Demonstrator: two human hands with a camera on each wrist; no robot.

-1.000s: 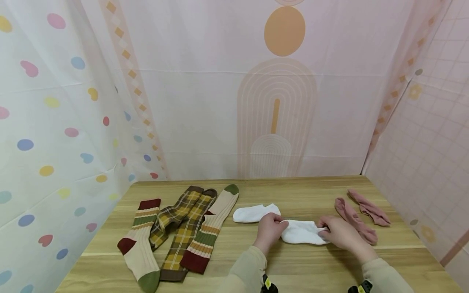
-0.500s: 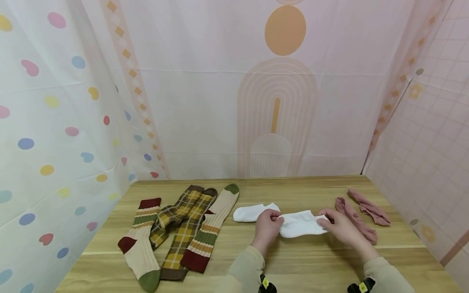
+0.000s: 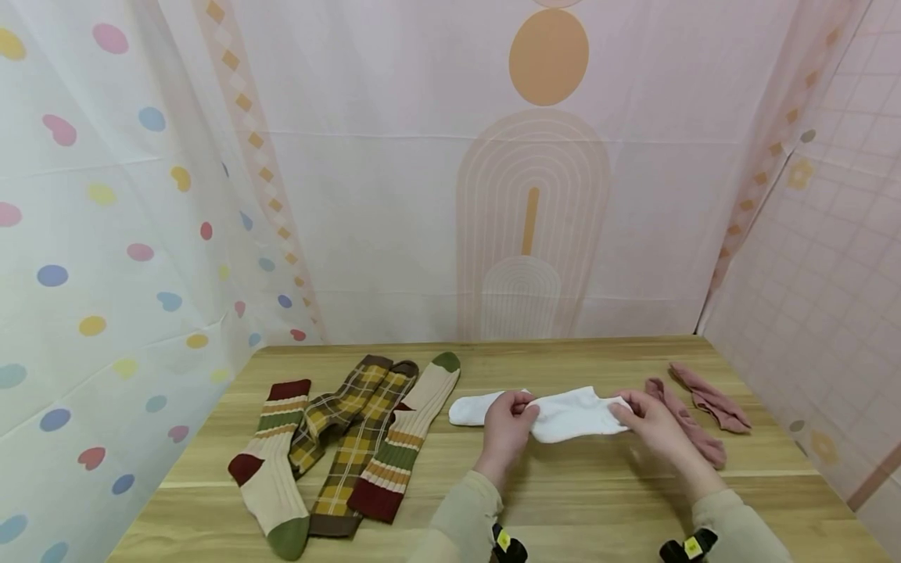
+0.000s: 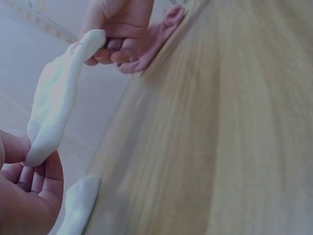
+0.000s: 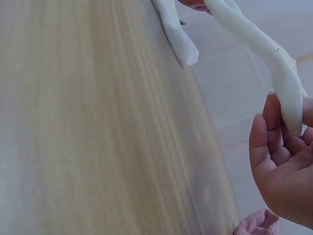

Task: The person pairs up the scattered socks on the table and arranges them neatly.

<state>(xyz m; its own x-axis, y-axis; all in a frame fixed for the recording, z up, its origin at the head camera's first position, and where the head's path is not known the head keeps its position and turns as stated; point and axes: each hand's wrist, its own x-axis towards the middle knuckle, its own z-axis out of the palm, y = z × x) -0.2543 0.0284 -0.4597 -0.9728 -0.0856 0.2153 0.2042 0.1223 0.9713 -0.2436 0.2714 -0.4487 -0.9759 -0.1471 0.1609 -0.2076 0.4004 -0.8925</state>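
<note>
A white ankle sock [image 3: 573,414] is stretched level between both hands, lifted off the table. My left hand [image 3: 505,428] pinches its toe end between thumb and fingers. At the opposite end, my right hand [image 3: 651,426] pinches the sock near its heel and cuff. The left wrist view shows the raised sock [image 4: 56,100] spanning the gap between the hands, apart from the wood. Behind my left hand lies a second white sock [image 3: 470,409], partly hidden by that hand. Close to my right hand rest two pink socks [image 3: 709,399].
On the left of the wooden table [image 3: 563,508] lie cream striped socks [image 3: 271,469] and brown-yellow plaid socks [image 3: 366,438], some overlapping. Patterned curtains [image 3: 380,195] hang behind and at both sides of the table.
Both hands have raised the white sock up from the table and slightly away from the body. It now hangs flatter and straighter between them. The other socks have stayed put.
</note>
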